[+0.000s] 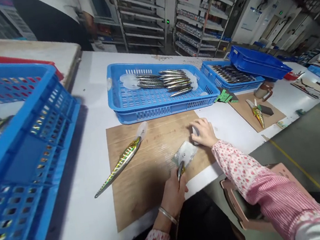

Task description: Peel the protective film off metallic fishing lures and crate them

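My left hand [173,191] is closed around the body of a fishing lure [181,169], whose clear lip points away from me over a small greyish rectangular pad [189,149]. Just right of that pad, my right hand [204,132] has its fingers curled on a small pale flat piece [195,132], partly hidden by the fingers. Another long lure [121,162], gold and silver with dark stripes and a clear lip, lies slantwise across the left edge of a brown cardboard sheet [141,205].
Behind the cardboard stands a shallow blue basket [147,115] holding rows of lures. A tall blue crate [34,152] blocks the left. Further right are another lure basket [238,86], a tilted blue bin [258,63] and a co-worker's hand [267,92]. A person [55,19] stands beyond the table.
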`<act>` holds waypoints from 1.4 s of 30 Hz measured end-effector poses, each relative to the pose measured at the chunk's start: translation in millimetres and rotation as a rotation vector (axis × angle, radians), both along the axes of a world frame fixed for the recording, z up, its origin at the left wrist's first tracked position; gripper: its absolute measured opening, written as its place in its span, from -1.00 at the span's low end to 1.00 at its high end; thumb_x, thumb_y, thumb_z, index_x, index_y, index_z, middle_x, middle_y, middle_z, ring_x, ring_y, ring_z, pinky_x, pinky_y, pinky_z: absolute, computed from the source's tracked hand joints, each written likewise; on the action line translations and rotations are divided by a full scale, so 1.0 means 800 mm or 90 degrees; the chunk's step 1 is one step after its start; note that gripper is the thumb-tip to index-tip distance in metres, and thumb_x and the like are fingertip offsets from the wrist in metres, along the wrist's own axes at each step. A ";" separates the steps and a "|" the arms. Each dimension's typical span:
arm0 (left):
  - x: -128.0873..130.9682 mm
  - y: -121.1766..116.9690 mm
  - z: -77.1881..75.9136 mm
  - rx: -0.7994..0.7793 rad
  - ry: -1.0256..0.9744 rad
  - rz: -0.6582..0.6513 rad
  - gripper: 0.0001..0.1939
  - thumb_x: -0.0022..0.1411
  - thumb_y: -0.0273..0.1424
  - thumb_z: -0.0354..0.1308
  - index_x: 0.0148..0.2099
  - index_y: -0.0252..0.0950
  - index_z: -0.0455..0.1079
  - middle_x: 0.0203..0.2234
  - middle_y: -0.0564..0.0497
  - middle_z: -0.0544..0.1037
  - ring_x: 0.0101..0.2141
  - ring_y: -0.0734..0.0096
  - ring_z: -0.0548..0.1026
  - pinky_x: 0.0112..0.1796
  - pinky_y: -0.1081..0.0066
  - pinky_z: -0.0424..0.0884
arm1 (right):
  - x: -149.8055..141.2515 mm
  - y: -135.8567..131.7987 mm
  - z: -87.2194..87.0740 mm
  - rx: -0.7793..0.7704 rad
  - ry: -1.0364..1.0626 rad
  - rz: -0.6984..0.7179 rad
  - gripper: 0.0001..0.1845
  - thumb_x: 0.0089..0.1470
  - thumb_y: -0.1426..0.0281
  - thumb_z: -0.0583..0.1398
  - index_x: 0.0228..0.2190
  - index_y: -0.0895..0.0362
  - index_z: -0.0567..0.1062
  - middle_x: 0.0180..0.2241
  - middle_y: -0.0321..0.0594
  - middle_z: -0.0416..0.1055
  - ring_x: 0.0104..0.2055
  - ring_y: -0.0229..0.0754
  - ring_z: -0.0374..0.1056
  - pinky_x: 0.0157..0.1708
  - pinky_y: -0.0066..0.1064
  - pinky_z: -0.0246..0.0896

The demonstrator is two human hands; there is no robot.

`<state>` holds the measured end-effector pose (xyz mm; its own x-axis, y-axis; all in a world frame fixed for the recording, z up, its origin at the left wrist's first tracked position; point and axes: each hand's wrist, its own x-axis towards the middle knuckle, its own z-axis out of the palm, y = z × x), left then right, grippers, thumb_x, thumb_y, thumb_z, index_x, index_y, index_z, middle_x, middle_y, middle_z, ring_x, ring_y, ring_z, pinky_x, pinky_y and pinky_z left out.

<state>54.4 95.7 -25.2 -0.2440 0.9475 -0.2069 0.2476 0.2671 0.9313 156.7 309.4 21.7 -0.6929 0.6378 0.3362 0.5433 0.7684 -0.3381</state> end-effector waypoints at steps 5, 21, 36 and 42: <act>0.000 -0.002 -0.002 0.009 -0.004 -0.004 -0.63 0.28 -0.14 -0.21 -0.05 -0.30 0.12 -0.61 0.11 0.40 -0.62 0.44 0.39 -0.58 0.49 0.24 | -0.006 -0.021 0.001 -0.034 0.070 0.060 -0.47 -0.10 0.40 0.22 -0.02 0.11 0.40 -0.02 -0.14 0.31 0.05 -0.05 0.13 0.09 -0.17 0.07; -0.008 -0.003 -0.006 0.031 0.193 -0.019 -0.62 0.30 -0.20 -0.21 -0.02 -0.32 0.24 -0.37 -0.09 0.53 -0.37 0.23 0.51 -0.29 0.28 0.40 | -0.008 0.028 -0.003 -0.094 -0.004 -0.164 -0.49 -0.05 0.34 0.22 0.00 0.12 0.41 -0.04 -0.08 0.31 0.03 0.01 0.14 0.02 -0.14 0.10; -0.055 0.043 0.035 -0.129 0.619 -0.237 -0.75 0.30 -0.37 -0.07 -0.10 -0.40 0.34 -0.23 -0.22 0.50 -0.20 0.04 0.50 -0.20 0.15 0.42 | 0.004 -0.009 -0.026 -0.108 0.061 0.070 -0.45 -0.11 0.36 0.31 -0.02 0.10 0.40 -0.06 -0.14 0.28 0.02 -0.06 0.16 0.06 -0.20 0.07; -0.054 0.044 0.038 -0.174 0.609 -0.238 -0.71 0.26 -0.40 -0.05 -0.04 -0.43 0.34 -0.19 -0.26 0.52 -0.19 0.00 0.51 -0.19 0.14 0.42 | -0.044 -0.040 -0.021 -0.075 0.038 0.219 -0.47 -0.14 0.32 0.30 -0.05 0.02 0.41 -0.07 -0.19 0.32 0.03 -0.04 0.15 0.03 -0.20 0.10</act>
